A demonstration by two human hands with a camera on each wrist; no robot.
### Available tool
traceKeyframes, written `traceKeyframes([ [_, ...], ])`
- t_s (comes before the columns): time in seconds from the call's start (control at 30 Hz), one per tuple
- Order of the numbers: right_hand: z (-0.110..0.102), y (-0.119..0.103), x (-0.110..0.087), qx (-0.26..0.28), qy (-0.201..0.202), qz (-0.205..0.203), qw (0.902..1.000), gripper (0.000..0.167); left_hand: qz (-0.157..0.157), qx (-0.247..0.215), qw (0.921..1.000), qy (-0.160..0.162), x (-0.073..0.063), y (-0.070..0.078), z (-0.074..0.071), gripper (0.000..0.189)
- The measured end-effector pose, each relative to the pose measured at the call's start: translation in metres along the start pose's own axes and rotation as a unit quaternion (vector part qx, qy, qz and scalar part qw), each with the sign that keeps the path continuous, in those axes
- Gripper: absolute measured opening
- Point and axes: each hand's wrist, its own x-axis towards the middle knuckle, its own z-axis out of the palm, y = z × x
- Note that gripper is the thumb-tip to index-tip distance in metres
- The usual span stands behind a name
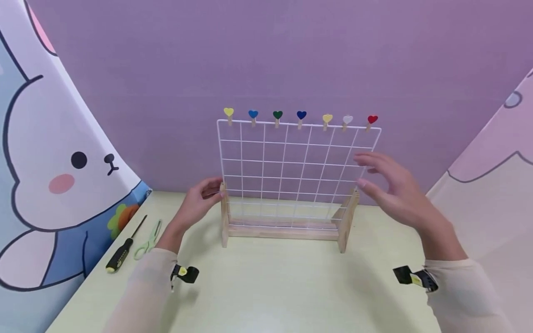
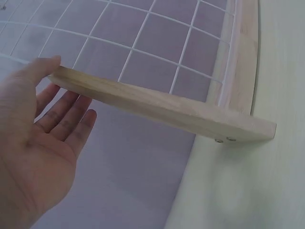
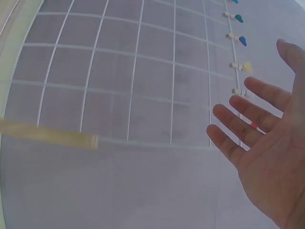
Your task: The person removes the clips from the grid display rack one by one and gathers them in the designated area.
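A white wire grid panel (image 1: 293,164) stands upright in a wooden stand (image 1: 283,232) on the table. Several small clothespins with coloured hearts (image 1: 301,115) line its top edge. At the upper end of the stand's left side piece (image 2: 157,102), my left hand (image 1: 199,203) pinches the wood, thumb on one face and fingers on the other. My right hand (image 1: 393,194) is by the panel's right edge, fingers extended and spread, holding nothing. In the right wrist view its fingers (image 3: 226,125) hide part of the grid's top corner and the clothespin there.
A black and yellow screwdriver (image 1: 120,254) and pale green scissors (image 1: 148,240) lie on the table (image 1: 266,286), left of the stand. Behind rises a purple backdrop (image 1: 266,55). Cartoon-printed cloth (image 1: 46,185) hangs at the left, another printed cloth (image 1: 495,185) at the right.
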Motion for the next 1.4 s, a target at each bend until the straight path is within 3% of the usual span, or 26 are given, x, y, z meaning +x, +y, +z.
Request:
traceKeyframes([
  [0.57,0.023,-0.034,0.056,0.120,-0.001,-0.017,0.9927,0.045,0.021,-0.081,0.9953,0.048,0.002,-0.009,0.015,0.047],
  [0.93,0.027,-0.058,0.089,0.198,-0.009,-0.054,0.9786,0.041,-0.003,-0.081,0.9948,0.060,-0.003,-0.010,0.014,0.046],
  [1.13,0.028,-0.073,0.113,0.217,-0.012,-0.028,0.9758,0.039,-0.004,-0.095,0.9937,0.059,-0.003,-0.011,0.016,0.046],
  [1.4,0.030,-0.086,0.147,0.246,-0.004,-0.023,0.9691,0.036,-0.005,-0.113,0.9919,0.059,-0.004,-0.015,0.017,0.046],
])
